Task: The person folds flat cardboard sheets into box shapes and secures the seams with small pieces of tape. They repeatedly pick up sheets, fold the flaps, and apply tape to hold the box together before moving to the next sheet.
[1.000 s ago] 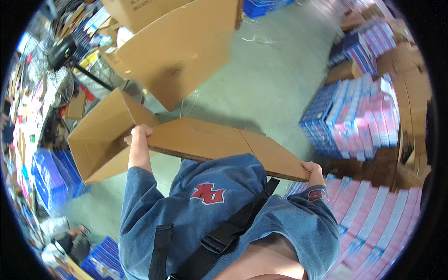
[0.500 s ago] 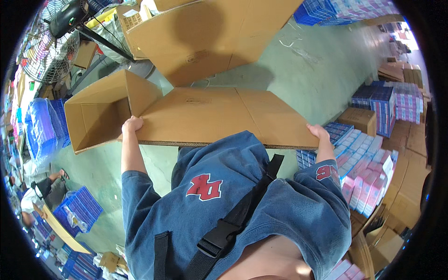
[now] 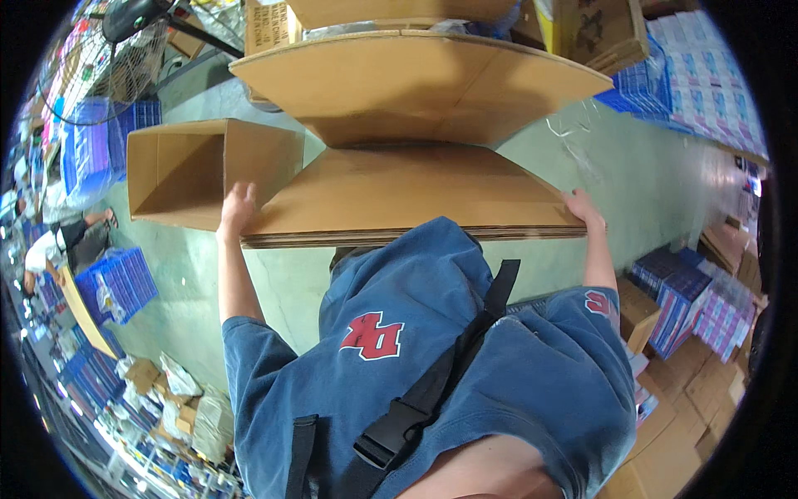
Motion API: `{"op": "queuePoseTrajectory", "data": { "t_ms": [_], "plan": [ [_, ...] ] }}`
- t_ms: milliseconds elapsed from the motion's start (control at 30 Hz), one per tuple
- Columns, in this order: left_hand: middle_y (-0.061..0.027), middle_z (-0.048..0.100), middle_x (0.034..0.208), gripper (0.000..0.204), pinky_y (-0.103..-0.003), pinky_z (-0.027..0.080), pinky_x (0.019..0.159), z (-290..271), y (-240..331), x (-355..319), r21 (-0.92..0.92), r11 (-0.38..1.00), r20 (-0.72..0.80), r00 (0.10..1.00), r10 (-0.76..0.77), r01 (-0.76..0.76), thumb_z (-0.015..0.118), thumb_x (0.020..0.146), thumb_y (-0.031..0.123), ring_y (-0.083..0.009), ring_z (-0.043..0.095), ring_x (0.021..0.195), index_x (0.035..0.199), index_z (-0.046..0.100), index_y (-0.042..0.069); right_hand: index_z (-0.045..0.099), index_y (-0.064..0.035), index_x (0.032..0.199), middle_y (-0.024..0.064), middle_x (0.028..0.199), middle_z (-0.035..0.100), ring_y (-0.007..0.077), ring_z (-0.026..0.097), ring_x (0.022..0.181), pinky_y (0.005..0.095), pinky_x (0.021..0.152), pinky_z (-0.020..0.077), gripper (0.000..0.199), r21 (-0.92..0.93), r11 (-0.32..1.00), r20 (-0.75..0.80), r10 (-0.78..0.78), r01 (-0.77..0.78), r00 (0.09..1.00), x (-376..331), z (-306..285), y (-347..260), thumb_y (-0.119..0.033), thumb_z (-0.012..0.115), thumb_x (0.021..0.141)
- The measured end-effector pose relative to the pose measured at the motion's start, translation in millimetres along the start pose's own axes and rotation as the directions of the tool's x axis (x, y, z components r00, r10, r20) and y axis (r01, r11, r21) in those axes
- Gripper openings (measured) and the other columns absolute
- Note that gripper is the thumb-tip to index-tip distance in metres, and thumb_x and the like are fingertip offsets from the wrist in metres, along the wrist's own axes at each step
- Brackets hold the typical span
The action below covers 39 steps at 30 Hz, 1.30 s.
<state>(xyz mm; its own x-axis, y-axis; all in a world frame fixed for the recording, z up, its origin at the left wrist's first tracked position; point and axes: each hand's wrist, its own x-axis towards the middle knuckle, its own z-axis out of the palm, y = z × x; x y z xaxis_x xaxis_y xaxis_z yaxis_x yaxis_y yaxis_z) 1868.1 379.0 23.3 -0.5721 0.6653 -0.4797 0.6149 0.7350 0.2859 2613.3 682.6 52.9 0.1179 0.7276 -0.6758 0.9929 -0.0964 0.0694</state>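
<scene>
A stack of flattened brown cardboard boxes [image 3: 416, 193] lies in front of my body, its layered edge facing me. My left hand [image 3: 239, 209] is at the stack's near left corner, fingers slightly blurred, pointing away from me and apart, between the stack and an open-ended cardboard box [image 3: 263, 158]. At the near right corner, my right hand [image 3: 584, 206] is closed on the edge of the cardboard, its lower fingers hidden. Beyond the stack rises a tilted cardboard panel [image 3: 416, 87], its lower edge meeting the stack's far side.
A standing fan [image 3: 133, 23] is at the far left, near wrapped blue packs [image 3: 87, 150]. Blue crates [image 3: 120, 287] and a seated person [image 3: 50, 249] are farther left. Stacked cartons [image 3: 686, 303] line the right side. Loose plastic strips [image 3: 569, 129] lie on the green floor [image 3: 532, 266].
My view has turned to the right. The cardboard now lies squarer before me, with several layers showing at its near edge. My left hand's fingers have loosened from the corner.
</scene>
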Motion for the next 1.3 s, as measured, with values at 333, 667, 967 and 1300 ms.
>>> {"op": "queuePoseTrajectory", "data": {
  "t_ms": [333,667,967,1300],
  "plan": [
    [-0.0154,0.064,0.091,0.037,-0.037,0.049,0.08,77,-6,-111,-0.352,0.928,-0.692,0.702,-0.169,-0.124,0.048,0.106,0.033,-0.0241,0.061,0.084,0.11,0.062,-0.001,0.072,-0.0004,0.093,0.018,0.074,0.068,0.0265,0.069,0.071,0.0363,0.071,0.0521,0.055,0.195,0.736,0.441,-0.656,0.648,0.612,-146,-37,-191,-0.05,0.05,0.1],
    [-0.0215,0.07,0.113,0.057,-0.041,0.051,0.093,348,-76,-344,-0.355,0.663,0.513,0.73,-0.452,0.659,0.061,0.091,0.042,-0.033,0.067,0.106,0.131,0.059,0.001,0.043,0.0024,0.144,0.0304,0.124,0.06,0.0446,0.059,0.115,0.0485,0.096,0.0475,0.072,-0.114,0.773,-0.19,-0.634,0.625,0.75,-154,-28,-234,-0.049,0.058,0.095],
    [-0.0193,0.072,0.095,0.036,-0.038,0.054,0.081,205,-88,-266,-0.734,0.561,0.105,0.88,-0.463,0.383,0.061,0.098,0.033,-0.0287,0.07,0.089,0.121,0.062,0.006,0.048,-0.0005,0.14,0.0267,0.119,0.063,0.0419,0.061,0.11,0.0487,0.095,0.0481,0.062,-0.435,0.355,0.14,-0.881,0.827,0.452,-228,17,-412,-0.045,0.057,0.097],
    [-0.0084,0.067,0.118,0.049,-0.036,0.054,0.077,318,-275,-441,-0.784,0.303,0.351,0.79,-0.503,0.542,0.061,0.091,0.027,-0.018,0.063,0.091,0.134,0.056,0.005,0.045,-0.002,0.143,0.0269,0.135,0.056,0.0416,0.053,0.126,0.0462,0.107,0.0424,0.072,-0.149,-0.097,0.711,-0.702,0.984,0.039,-413,208,-580,-0.057,0.05,0.096]
  ]
}}
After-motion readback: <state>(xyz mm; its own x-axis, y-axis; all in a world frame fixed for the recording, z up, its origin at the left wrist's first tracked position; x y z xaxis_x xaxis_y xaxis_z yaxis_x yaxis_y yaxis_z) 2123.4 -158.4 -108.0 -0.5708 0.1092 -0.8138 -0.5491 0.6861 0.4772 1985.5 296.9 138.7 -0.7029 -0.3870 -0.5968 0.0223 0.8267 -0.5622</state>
